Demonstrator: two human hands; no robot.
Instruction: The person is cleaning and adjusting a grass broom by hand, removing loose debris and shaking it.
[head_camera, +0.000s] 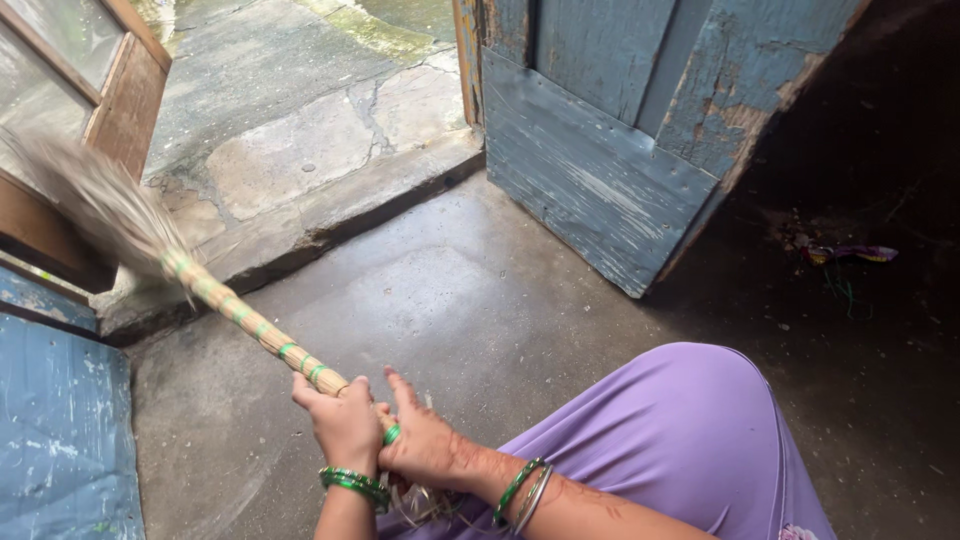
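A grass broom (215, 295) is shown gripped at its bound handle end, its blurred bristle head raised up and to the left of the hands, above the stone doorstep (330, 215). The left hand (343, 420) is closed around the handle just below the last green binding; the right hand (420, 445), directly beside it, is wrapped on the butt end with fingers partly extended. Green bangles (355, 483) are worn on both wrists, and a purple garment (680, 440) covers the knee to the right of the hands. Sweeping is judged to be under way: the concrete floor (470, 300) ahead of the hands appears largely clean, whereas scattered litter (850, 255) remains far to the right, in the dark corner. A weathered blue door (610, 150) stands open beyond the hands, and a blue panel (60, 430) lies at their left.
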